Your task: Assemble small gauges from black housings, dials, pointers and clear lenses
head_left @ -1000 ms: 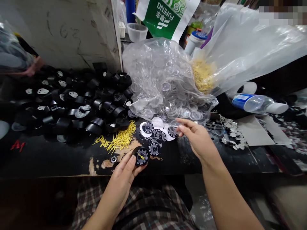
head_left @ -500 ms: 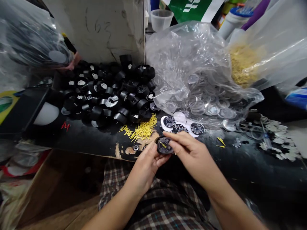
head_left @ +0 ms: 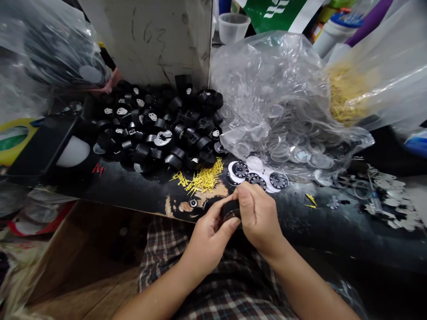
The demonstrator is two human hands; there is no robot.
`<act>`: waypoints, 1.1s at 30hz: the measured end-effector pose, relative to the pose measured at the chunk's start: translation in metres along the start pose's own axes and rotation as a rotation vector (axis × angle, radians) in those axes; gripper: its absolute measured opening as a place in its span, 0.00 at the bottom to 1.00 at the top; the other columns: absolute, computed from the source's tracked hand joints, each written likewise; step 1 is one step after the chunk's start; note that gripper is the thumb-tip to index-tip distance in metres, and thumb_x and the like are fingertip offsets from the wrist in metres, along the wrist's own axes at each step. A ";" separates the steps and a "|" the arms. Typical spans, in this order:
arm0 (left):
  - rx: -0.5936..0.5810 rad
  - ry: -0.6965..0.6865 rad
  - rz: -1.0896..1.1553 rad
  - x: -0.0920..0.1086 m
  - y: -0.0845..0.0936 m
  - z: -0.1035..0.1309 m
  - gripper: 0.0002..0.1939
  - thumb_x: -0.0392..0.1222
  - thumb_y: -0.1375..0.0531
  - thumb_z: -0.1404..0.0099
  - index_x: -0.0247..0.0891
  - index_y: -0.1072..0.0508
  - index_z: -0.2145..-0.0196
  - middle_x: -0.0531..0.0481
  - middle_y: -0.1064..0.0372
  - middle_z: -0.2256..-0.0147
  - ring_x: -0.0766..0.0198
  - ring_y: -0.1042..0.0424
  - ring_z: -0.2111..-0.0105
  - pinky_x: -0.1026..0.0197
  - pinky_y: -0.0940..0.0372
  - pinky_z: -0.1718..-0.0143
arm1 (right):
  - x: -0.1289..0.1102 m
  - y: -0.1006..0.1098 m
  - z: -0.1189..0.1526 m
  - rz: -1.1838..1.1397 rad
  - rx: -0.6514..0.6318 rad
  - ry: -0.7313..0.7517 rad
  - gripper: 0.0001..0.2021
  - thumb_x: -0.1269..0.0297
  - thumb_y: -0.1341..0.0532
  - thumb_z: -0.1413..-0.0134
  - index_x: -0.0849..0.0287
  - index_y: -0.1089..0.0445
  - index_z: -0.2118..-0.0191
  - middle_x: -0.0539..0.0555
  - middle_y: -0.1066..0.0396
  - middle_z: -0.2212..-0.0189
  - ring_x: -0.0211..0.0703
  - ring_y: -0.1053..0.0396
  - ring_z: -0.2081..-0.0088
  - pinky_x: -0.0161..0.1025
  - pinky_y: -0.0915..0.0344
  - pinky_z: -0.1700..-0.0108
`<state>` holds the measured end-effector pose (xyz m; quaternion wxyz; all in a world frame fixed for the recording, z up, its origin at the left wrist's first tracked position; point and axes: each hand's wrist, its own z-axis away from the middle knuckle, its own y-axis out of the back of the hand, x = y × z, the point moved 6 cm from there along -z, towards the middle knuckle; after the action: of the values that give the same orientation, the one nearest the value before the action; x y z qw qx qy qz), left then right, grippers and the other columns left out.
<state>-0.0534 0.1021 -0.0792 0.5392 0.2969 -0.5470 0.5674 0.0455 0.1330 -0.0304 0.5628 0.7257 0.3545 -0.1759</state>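
Observation:
A round black dial housing [head_left: 230, 208] is tilted up on edge between my hands, near the front edge of the bench; its face is mostly turned out of sight. My left hand [head_left: 211, 233] is wrapped round its left side, thumb along the near rim. My right hand [head_left: 258, 213] is closed against the right side, fingers curled; the fingertips are hidden. Just beyond lie printed black dial discs [head_left: 256, 180] with white numbers, and white discs. A pile of small yellow pointers [head_left: 205, 178] sits to the left of them.
A heap of black round housings [head_left: 156, 129] covers the back left. Behind my hands, a plastic bag [head_left: 287, 106] spills clear lenses. White plastic parts [head_left: 393, 195] lie at the far right, with two loose yellow pointers [head_left: 311, 200] nearer. A small ring [head_left: 193, 203] lies by the edge.
The dial housing has been turned from face-up, with its yellow pointer visible, onto its edge. My right hand has gone from extended fingers over it to a curled grip at its side.

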 end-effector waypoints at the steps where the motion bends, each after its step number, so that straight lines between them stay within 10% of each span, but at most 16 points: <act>1: 0.008 -0.007 -0.013 0.002 0.001 0.000 0.20 0.43 0.40 0.37 0.44 0.31 0.47 0.50 0.32 0.44 0.58 0.36 0.43 0.58 0.42 0.41 | -0.002 -0.002 0.000 -0.011 0.008 0.008 0.18 0.65 0.57 0.34 0.56 0.42 0.76 0.49 0.39 0.79 0.39 0.41 0.75 0.39 0.46 0.68; 7: 0.135 0.150 -0.072 -0.014 0.062 0.039 0.21 0.45 0.39 0.39 0.43 0.30 0.48 0.47 0.29 0.47 0.53 0.33 0.46 0.53 0.41 0.43 | -0.004 -0.021 0.002 -0.253 -0.297 -0.006 0.15 0.59 0.51 0.34 0.56 0.35 0.70 0.48 0.32 0.73 0.38 0.35 0.70 0.36 0.42 0.65; 13: 0.904 0.080 -0.527 0.000 0.186 0.123 0.21 0.46 0.35 0.44 0.45 0.27 0.52 0.47 0.34 0.44 0.50 0.43 0.39 0.50 0.55 0.36 | -0.001 -0.027 0.007 -0.359 -0.371 -0.102 0.12 0.58 0.49 0.36 0.53 0.31 0.64 0.50 0.28 0.68 0.41 0.31 0.65 0.37 0.38 0.62; 20: 0.787 -0.378 -0.860 0.076 0.167 0.041 0.20 0.45 0.43 0.36 0.43 0.33 0.46 0.43 0.32 0.49 0.55 0.33 0.49 0.51 0.44 0.43 | -0.027 -0.044 0.019 -0.327 -0.578 -0.052 0.12 0.59 0.50 0.36 0.54 0.32 0.65 0.50 0.29 0.69 0.42 0.32 0.66 0.40 0.38 0.64; 25: 0.750 -0.420 -1.057 0.105 0.170 -0.018 0.23 0.48 0.39 0.40 0.42 0.30 0.48 0.41 0.35 0.48 0.52 0.33 0.52 0.50 0.43 0.46 | -0.016 -0.045 0.025 -0.332 -0.593 -0.124 0.14 0.57 0.51 0.35 0.54 0.32 0.67 0.49 0.29 0.70 0.42 0.31 0.66 0.40 0.38 0.63; 33: 0.854 -0.463 -0.762 0.113 0.173 -0.005 0.22 0.50 0.43 0.36 0.43 0.31 0.46 0.46 0.28 0.53 0.57 0.29 0.56 0.55 0.37 0.50 | -0.015 -0.046 0.025 -0.308 -0.610 -0.121 0.12 0.60 0.50 0.36 0.55 0.31 0.66 0.50 0.28 0.69 0.42 0.31 0.66 0.39 0.38 0.63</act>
<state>-0.2415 0.1703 -0.0278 0.4049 0.7765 -0.2297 0.4247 0.0061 0.1097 -0.0604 0.7407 0.4501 0.4623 -0.1873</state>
